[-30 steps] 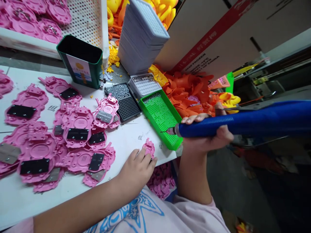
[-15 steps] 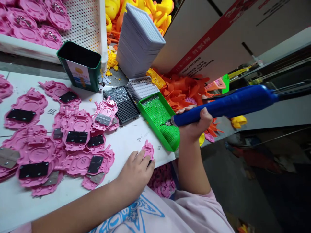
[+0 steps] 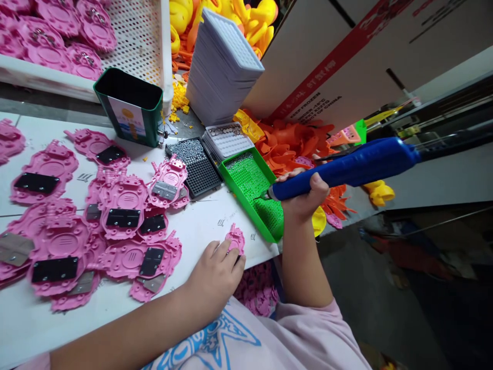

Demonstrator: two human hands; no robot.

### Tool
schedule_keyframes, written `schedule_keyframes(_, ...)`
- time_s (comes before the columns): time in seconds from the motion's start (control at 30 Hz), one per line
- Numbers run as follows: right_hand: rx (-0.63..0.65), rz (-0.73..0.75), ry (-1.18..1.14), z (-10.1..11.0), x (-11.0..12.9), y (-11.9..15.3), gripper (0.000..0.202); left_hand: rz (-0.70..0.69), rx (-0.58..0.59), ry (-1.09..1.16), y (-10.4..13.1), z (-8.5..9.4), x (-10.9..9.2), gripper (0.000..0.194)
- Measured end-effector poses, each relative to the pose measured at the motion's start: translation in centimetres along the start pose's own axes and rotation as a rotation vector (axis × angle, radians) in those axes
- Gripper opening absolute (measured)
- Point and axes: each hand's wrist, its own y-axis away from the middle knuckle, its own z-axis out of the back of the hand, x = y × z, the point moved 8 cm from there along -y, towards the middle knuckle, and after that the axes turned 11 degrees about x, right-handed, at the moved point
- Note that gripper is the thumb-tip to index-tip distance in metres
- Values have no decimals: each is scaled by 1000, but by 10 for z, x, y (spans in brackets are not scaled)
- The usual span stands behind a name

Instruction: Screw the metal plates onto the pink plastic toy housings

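We are pressing left hand (image 3: 215, 277) flat on small pink part (image 3: 235, 239), lower centre. Right hand (image 3: 304, 198) is clamping blue screwdriver (image 3: 346, 169), tip dipping into green screw tray (image 3: 254, 192) mid-frame. Step looks like screw pickup; next move needs carrying tip onto part.

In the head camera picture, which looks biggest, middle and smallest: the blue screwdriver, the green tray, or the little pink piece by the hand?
1. Blue screwdriver, held in the right hand; it is nearer the camera, which may enlarge it.
2. Green tray.
3. Little pink piece under the left hand's fingers, clearly smallest.
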Motion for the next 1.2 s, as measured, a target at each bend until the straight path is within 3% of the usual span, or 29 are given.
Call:
schedule_keyframes(0.53,45,-9,-26,-3,-1,-1,29,-11,7,10,0,1,0,32)
schedule_keyframes(0.77,-6,5,-16,0,-1,-1,26,-6,55,22,-1,0,1,35)
schedule_keyframes(1.07,37,75,-16,-2,30,5,28,-3,44,30,0,-1,1,33)
schedule_keyframes(1.2,38,45,11,-6,24,6,29,5,56,36,0,-2,2,33)
